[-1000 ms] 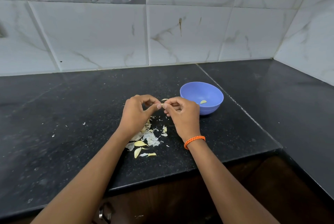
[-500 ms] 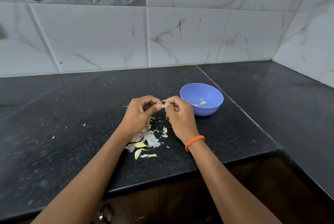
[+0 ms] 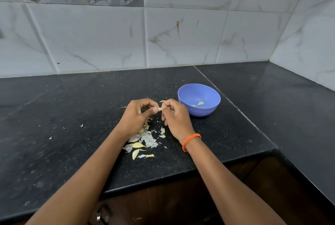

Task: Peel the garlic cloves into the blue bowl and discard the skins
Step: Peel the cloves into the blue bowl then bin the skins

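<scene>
While both hands meet above the black granite counter [image 3: 72, 115]: left hand [image 3: 137, 115] and right hand [image 3: 175, 117] pinch one small pale garlic clove [image 3: 159, 109] between curled fingertips.
Bowl: round blue plastic bowl [image 3: 199, 110] just right of the hands, near the counter's seam, holding two peeled cloves [image 3: 200, 103].
Skins: papery white and yellow skins [image 3: 143, 141] heaped under the wrists, towards the front edge.
Wrist: orange braided band [image 3: 191, 141] on the right.

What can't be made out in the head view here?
- Clove: only a tip shows between the left hand and right hand; fingers hide how much skin remains.
- Bowl: two pale bits inside, too small to count as whole cloves.
- Skins: partly under the left wrist; whether unpeeled cloves lie among them is unclear.
- Handle: cut off by the bottom edge.
</scene>
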A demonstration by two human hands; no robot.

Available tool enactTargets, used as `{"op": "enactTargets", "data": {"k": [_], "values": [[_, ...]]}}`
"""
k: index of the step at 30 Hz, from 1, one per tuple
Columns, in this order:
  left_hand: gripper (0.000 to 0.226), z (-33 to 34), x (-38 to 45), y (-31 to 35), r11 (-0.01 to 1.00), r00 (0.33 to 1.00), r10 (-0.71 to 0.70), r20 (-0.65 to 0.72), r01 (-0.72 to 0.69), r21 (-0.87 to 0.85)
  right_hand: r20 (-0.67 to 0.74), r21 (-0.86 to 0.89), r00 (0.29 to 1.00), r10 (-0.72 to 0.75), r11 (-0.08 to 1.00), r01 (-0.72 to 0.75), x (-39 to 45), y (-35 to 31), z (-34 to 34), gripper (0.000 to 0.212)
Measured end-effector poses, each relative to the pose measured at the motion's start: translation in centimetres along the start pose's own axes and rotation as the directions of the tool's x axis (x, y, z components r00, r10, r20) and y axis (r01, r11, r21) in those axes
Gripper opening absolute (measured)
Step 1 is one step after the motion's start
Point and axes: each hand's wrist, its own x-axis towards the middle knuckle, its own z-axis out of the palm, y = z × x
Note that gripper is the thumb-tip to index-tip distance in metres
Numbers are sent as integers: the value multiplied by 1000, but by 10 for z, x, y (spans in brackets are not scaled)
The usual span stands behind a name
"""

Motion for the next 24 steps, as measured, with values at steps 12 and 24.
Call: {"op": "enactTargets", "data": {"k": [12, 24], "values": [[10, -5, 2, -4, 999, 1000, -7, 30, 5, 43, 73, 127, 994, 77, 988, -86, 5, 3, -2, 16], [12, 10, -1, 4, 818, 981, 57, -188, 63, 572, -128, -198, 980, -150, 972, 123, -2, -1, 5, 13]]}}
